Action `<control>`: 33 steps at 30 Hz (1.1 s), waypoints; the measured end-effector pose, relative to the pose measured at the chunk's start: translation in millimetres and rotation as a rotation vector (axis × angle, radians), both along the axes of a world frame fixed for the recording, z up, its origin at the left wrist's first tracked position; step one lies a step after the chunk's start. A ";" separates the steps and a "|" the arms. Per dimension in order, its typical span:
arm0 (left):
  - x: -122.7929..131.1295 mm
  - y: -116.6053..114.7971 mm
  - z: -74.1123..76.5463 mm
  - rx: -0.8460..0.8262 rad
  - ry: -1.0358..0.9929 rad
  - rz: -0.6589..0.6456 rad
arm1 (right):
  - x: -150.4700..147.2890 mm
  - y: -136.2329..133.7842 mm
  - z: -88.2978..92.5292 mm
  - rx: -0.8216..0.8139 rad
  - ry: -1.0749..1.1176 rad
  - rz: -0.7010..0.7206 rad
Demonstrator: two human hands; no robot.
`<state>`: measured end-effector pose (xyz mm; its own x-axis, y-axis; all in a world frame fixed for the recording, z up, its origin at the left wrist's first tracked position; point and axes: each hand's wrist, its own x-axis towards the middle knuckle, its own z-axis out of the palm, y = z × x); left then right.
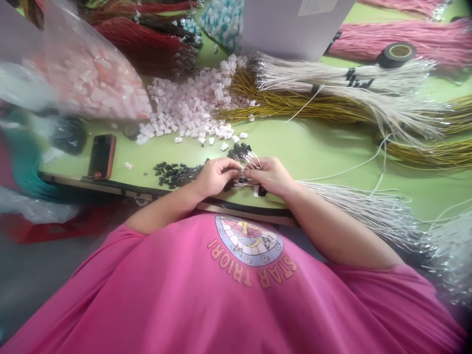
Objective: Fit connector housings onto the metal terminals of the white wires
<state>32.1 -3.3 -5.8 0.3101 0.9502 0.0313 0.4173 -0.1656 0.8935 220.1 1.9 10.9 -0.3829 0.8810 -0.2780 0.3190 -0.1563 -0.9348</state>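
Clamping white wires [252, 159] in fingers of right hand [273, 176], above green table [291, 147], near edge.
Resting left hand [215, 176] against them, unable to tell whether pinching; probably handling light, limp, best gripping behind black tips [239, 150].

We've a lt-green tabletop [280, 142] w/ a dark front edge. On it we see, L side, a phone [102, 156] & a clear bag [96, 83] of pinkish pcs; mid, a loose pile of sm. white pcs [191, 101]; nr front, blk pcs [171, 174]; R side, yellow wires [287, 110], white wires [361, 209] &, at back, pink wires [368, 42].
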 end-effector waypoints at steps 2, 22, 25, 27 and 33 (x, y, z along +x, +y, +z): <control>-0.5 0.2 -2.1 -0.038 -0.043 0.014 | 0.1 0.2 0.2 -0.004 -0.010 -0.001; -0.1 0.6 -0.6 0.171 0.093 -0.053 | -0.4 2.7 -7.9 0.165 -0.175 0.043; -1.9 -2.2 2.3 0.208 0.159 -0.052 | 1.2 3.2 -7.6 0.118 -0.145 0.050; -2.7 -4.7 4.4 0.258 0.178 -0.060 | 2.3 3.9 -5.9 0.124 -0.110 0.051; -28.9 -8.7 22.0 0.337 0.382 -0.080 | 7.1 5.9 1.3 0.123 0.061 -0.027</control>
